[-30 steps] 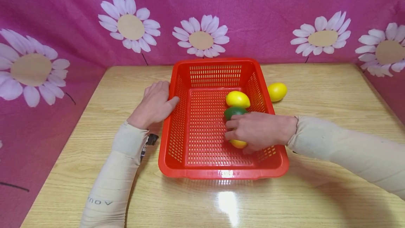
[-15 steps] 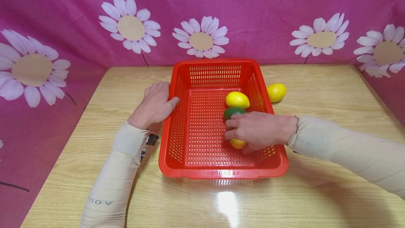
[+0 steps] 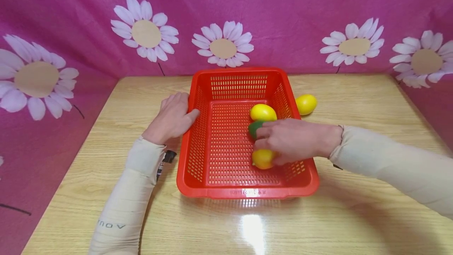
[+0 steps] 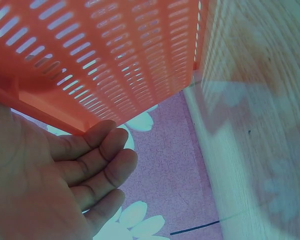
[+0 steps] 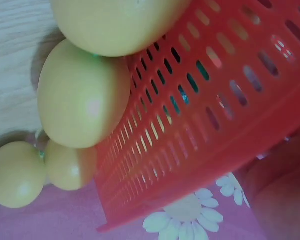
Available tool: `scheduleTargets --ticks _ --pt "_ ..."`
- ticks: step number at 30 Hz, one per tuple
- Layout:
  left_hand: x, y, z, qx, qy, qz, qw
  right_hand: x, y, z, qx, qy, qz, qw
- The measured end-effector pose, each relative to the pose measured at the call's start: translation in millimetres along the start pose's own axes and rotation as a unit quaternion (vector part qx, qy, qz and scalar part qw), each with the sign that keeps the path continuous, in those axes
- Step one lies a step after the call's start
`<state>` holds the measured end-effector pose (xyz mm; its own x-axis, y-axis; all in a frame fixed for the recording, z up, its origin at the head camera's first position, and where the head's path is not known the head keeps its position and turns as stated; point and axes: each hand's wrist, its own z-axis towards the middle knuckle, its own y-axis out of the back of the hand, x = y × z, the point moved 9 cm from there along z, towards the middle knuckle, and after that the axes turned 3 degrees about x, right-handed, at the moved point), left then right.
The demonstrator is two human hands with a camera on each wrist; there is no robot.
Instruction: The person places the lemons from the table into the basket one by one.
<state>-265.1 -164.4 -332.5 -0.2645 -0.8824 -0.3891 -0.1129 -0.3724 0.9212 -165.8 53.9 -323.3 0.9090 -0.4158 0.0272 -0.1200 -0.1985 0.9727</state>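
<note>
Bright overhead light glares on the table (image 3: 253, 227); wrist views blurred

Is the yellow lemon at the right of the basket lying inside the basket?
No. In the head view that lemon lies on the table, outside the right wall of the basket.

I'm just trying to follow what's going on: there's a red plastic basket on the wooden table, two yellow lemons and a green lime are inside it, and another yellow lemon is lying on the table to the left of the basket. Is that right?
Nearly. The spare yellow lemon lies on the wooden table to the right of the red plastic basket, not the left, as the head view shows. The rest holds: two yellow lemons and a green lime are inside.
</note>
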Motion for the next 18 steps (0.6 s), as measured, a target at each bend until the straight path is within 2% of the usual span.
scheduleTargets --ticks 9,18 --pt "0.6 -1.5 0.5 0.003 0.005 0.002 1.0 -10 12 -10 -0.014 -0.029 0.005 0.999" --pt "-0.6 0.3 -0.4 0.001 0.005 -0.002 1.0 -19 36 -27 -0.075 -0.035 -0.031 0.996"
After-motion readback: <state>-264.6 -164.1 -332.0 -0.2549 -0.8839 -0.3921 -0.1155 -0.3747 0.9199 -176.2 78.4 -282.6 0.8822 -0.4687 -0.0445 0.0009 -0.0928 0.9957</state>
